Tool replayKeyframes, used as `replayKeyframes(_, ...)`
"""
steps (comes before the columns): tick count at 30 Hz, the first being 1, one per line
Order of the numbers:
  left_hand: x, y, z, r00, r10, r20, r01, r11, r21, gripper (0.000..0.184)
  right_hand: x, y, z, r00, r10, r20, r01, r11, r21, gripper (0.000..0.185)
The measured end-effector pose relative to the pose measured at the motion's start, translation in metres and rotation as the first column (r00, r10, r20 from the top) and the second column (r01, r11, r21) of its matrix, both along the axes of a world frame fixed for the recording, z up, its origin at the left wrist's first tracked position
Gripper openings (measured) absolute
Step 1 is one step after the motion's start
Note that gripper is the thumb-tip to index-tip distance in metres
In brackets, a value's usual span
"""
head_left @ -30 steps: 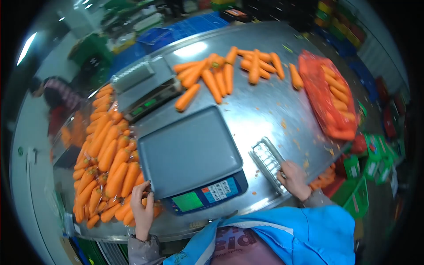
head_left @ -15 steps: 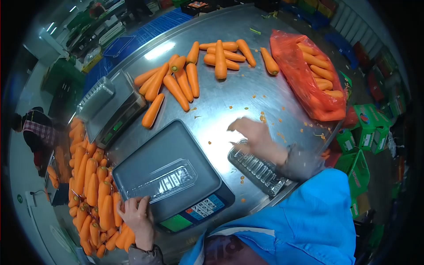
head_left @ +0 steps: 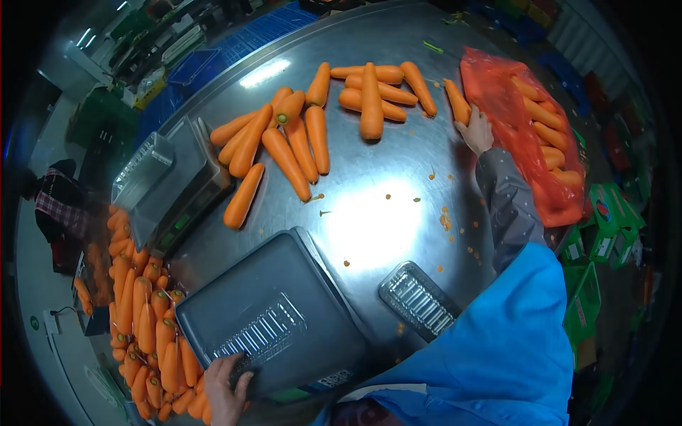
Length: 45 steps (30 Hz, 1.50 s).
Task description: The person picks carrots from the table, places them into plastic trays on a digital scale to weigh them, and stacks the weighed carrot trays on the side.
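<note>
A clear plastic tray (head_left: 266, 330) lies on the dark platform of a digital scale (head_left: 249, 295). At its near-left end is my left hand (head_left: 227, 387), fingertips resting on the rim and thumb apart from them. My right hand (head_left: 477, 132) reaches far across the steel table, beside the red mesh-like bag. Its fingers and thumb are around the thick end of a single carrot (head_left: 457, 99), which still lies on the table. Another clear tray (head_left: 418, 298) lies on the table right of the scale, close to my blue apron.
Loose carrots lie in two groups, one at left (head_left: 284, 145) and one at the back (head_left: 371, 106). An open red bag (head_left: 508, 135) holds several more. A carrot pile (head_left: 145, 312) and second scale (head_left: 174, 184) stand left. Carrot scraps (head_left: 445, 220) dot the steel table.
My right hand has left the tray beside the scale and moved forward to the lone carrot by the red bag. My left hand stays at the other tray's end. The view has shifted.
</note>
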<state>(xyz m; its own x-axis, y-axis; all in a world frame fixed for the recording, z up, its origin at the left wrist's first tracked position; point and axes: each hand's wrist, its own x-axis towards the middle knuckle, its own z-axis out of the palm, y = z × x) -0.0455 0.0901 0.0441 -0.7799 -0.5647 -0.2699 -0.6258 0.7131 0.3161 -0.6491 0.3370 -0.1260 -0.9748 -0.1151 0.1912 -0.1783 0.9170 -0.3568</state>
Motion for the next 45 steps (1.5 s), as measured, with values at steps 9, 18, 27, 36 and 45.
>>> replayKeyframes(9, -0.040, -0.002, 0.001, 0.965, 0.210, -0.160, -0.179, 0.966, 0.186, 0.031, -0.008, 0.017, -0.027, 0.892, 0.295, 0.344, 0.104, 0.604, -0.790, 0.058)
replayKeyframes(18, -0.170, 0.039, 0.004, 0.702, 0.618, -0.354, 0.184, 0.323, 0.928, 0.071, 0.194, -0.058, 0.122, -0.069, 0.987, 0.143, -0.065, 0.139, -0.988, 0.063)
replayKeyframes(27, -0.096, 0.006, 0.027, 0.477, 0.878, -0.044, 0.030, 0.033, 0.999, 0.045, -0.018, -0.057, -0.020, 0.960, 0.219, -0.174, -0.260, 0.930, -0.259, 0.058)
replayKeyframes(36, -0.033, -0.011, 0.023, 0.954, 0.090, 0.284, -0.139, 0.978, 0.156, 0.062, -0.056, -0.076, -0.050, 0.925, 0.311, 0.218, -0.157, 0.836, -0.526, 0.044)
replayKeyframes(45, -0.030, -0.002, 0.020, 0.997, 0.046, 0.067, -0.046, 0.999, 0.000, 0.065, 0.096, -0.047, 0.026, 0.769, 0.523, 0.368, 0.202, 0.348, -0.915, 0.040)
